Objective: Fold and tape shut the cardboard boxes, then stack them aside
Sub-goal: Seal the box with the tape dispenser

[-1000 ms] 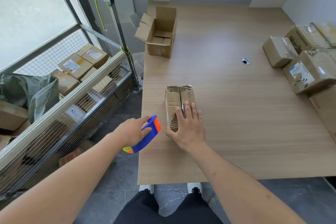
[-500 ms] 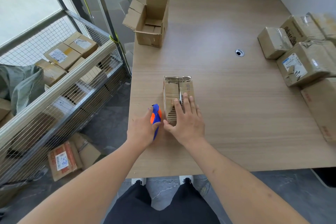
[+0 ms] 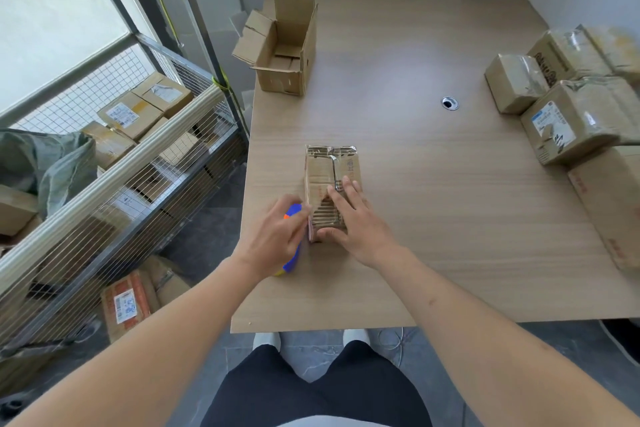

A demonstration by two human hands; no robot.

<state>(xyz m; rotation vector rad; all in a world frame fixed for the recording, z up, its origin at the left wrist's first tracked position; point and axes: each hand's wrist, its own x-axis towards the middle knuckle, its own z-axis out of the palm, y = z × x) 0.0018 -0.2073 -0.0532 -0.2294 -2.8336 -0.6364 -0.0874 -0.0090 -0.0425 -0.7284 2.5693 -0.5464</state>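
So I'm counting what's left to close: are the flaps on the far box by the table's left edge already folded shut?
No, the far box stands with its flaps up and its inside showing.

The left hand point(image 3: 273, 239) hides most of the tape dispenser point(image 3: 292, 262), seemingly gripped

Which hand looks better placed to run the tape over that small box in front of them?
The left hand, probably: it already grips the blue tape dispenser right beside the near end of the small cardboard box. The right hand lies flat on the box's flaps, so it is better kept holding them shut.
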